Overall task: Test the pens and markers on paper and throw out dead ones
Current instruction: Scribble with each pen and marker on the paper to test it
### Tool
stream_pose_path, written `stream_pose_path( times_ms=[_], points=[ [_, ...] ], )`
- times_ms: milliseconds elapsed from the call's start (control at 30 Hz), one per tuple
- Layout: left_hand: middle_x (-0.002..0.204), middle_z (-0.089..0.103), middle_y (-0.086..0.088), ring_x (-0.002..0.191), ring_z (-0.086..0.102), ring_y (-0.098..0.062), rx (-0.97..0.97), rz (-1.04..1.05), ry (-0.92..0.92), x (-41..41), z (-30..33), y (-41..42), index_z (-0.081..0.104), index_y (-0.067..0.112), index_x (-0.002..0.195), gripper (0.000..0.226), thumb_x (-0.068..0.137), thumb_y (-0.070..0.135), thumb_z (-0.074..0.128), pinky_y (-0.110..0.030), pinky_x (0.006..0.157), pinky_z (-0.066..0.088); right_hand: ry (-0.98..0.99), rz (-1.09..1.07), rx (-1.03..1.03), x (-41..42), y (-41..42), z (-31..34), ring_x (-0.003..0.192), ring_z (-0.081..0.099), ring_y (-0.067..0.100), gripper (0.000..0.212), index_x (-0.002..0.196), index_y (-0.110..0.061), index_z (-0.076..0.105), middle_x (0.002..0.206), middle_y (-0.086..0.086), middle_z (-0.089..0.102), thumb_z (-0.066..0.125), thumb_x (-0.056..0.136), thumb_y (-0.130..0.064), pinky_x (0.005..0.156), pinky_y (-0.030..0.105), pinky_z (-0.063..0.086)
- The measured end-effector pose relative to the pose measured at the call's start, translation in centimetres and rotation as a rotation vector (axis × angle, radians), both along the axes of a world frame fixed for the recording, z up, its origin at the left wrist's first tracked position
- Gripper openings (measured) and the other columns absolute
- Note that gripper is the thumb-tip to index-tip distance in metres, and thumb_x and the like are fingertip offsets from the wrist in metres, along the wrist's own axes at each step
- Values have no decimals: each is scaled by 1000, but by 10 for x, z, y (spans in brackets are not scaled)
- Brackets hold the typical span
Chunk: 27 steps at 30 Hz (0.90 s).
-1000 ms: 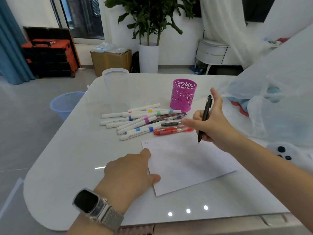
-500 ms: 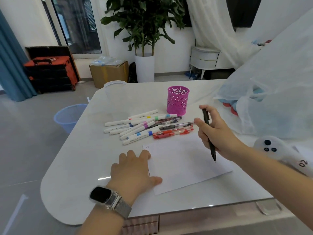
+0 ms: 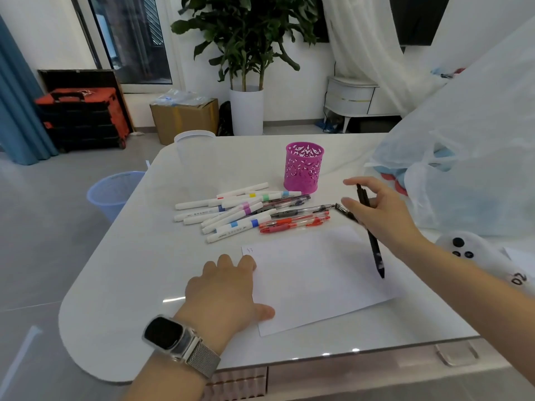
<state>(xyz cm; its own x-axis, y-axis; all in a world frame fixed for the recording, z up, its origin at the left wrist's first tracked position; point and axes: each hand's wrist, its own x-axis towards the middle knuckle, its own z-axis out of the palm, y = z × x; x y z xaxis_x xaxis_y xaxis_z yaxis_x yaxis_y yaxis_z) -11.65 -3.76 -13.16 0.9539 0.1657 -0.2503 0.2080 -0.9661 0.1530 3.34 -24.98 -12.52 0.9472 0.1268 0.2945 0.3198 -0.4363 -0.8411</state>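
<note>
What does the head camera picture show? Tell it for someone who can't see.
A right hand holds a black pen over a white paper while the left hand presses the paper's edge. Behind lie markers and pens beside a pink cup on a white table.

Hidden, cropped or unreadable parts

The tiny scribbles on the white paper sheet [image 3: 318, 279] near its far left corner are too small to read; the right hand [image 3: 379, 215] covers the middle of the slim black pen [image 3: 375, 250]; the translucent white plastic bag [image 3: 469, 157] veils blurred blue and red shapes and runs off the right edge.
</note>
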Motion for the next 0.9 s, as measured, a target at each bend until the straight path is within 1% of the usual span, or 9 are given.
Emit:
stream_pose_path(
  times_ms=[100,233,333,467,600,667,733,800,900],
  points=[
    [127,39,1,118,41,-20,-5,1,5,0,1,-1,25,32,138,75,77,61,59,-32,87,41,-131,-20,-383,10,-11,-6,65,57,19,39,121,-36,54,76,2,63,64,87,-20,63,30,49],
    [128,39,1,117,42,-19,-1,1,9,0,1,-4,25,31,138,75,78,61,58,-32,87,42,-124,77,-705,19,-20,-22,82,50,14,64,136,-41,34,99,-4,54,65,84,-20,70,33,46],
    [127,39,1,116,43,-19,3,0,8,0,1,-4,25,31,138,75,78,62,58,-31,86,42,-159,82,-786,25,-27,-31,86,48,10,50,132,-38,41,108,-8,53,61,88,-28,68,29,43],
    [127,40,1,114,44,-19,13,-2,8,0,1,-4,25,32,138,76,78,63,58,-31,85,42,-215,16,-738,41,-35,-38,98,60,19,22,110,-29,69,105,-4,65,63,89,-27,77,34,49],
    [124,41,2,112,45,-18,12,-3,12,0,1,-3,25,31,138,75,77,63,58,-30,83,42,-212,-135,-761,52,-39,-39,101,59,24,18,104,-23,73,109,-1,66,61,91,-22,75,34,47],
    [124,41,2,112,45,-17,9,-1,15,1,1,-3,25,32,137,75,77,63,58,-30,84,43,-262,-169,-791,55,-32,-39,101,55,27,19,107,-18,71,114,2,64,61,90,-20,76,36,47],
    [123,41,2,112,45,-17,8,4,19,1,1,-4,26,32,137,75,76,63,59,-30,84,43,-350,-76,-762,57,-16,-39,104,49,28,26,116,-19,67,120,2,63,62,90,-16,84,37,42],
    [123,42,2,112,46,-17,4,11,28,2,2,-4,26,32,136,76,76,62,60,-30,83,42,-396,91,-806,54,5,-41,110,46,28,43,130,-23,58,129,0,60,55,91,-6,91,38,39],
    [123,42,2,112,46,-17,0,14,30,2,2,-3,26,33,137,76,75,63,60,-30,85,42,-318,193,-972,49,27,-41,122,39,26,67,144,-28,38,140,-5,51,40,86,6,95,41,34]
  ],
)
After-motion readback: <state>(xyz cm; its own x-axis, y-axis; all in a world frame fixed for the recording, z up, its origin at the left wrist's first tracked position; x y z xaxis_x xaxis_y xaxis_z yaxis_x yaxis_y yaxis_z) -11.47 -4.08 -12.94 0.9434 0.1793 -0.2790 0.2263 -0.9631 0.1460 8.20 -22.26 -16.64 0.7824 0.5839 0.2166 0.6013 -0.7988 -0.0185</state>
